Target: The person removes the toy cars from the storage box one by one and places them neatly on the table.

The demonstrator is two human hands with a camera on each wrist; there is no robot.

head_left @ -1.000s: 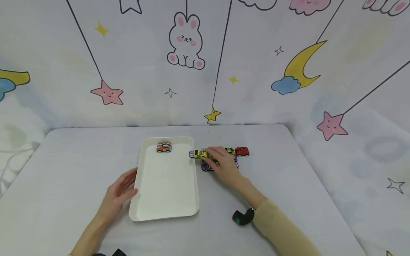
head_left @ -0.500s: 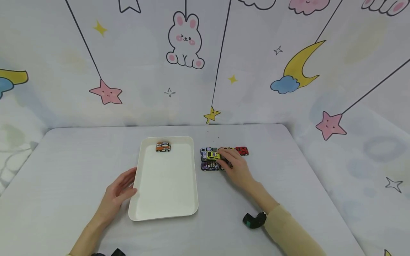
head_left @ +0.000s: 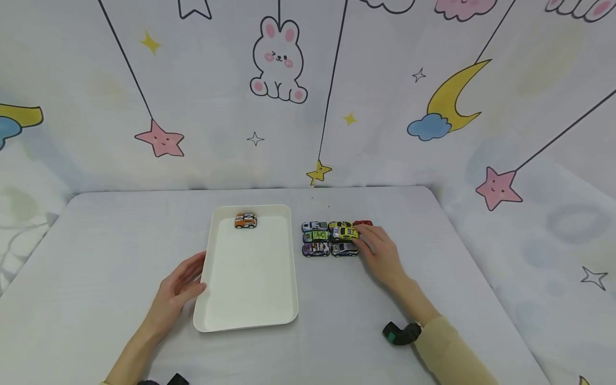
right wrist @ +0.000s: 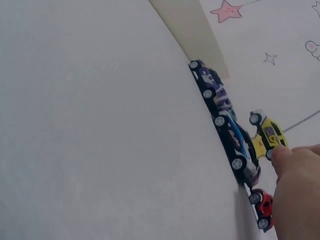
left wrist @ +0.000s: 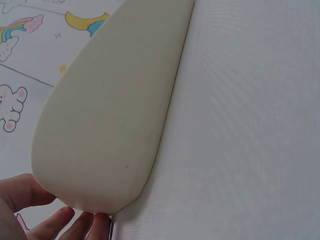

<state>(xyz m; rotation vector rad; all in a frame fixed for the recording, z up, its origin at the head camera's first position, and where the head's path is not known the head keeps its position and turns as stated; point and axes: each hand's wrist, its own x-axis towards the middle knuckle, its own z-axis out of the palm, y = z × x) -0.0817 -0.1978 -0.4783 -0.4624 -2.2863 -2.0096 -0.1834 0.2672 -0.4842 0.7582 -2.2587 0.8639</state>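
My right hand [head_left: 382, 258] pinches a yellow toy car [head_left: 345, 233] at its right end. In the right wrist view the yellow car [right wrist: 270, 134] stands higher than the row of cars below. Under and around it are a pale toy car [head_left: 315, 226], a green one [head_left: 315, 236], a purple one [head_left: 315, 249], a dark grey one [head_left: 344, 249] and a partly covered red one [head_left: 363, 222]. My left hand [head_left: 175, 286] rests its fingertips and thumb against the left side of a white tray [head_left: 245, 289]. Inside the tray's far end sits an orange toy car [head_left: 246, 221].
The tray and cars are on a white-covered table [head_left: 120, 230]. A printed cloth wall [head_left: 216, 80] rises behind its far edge. A black wrist device [head_left: 403, 333] is at my right sleeve [head_left: 454, 350].
My right hand has carried the yellow car rightward from the tray's right rim to over the group of cars, uncovering the left ones. The left hand and tray have stayed put.
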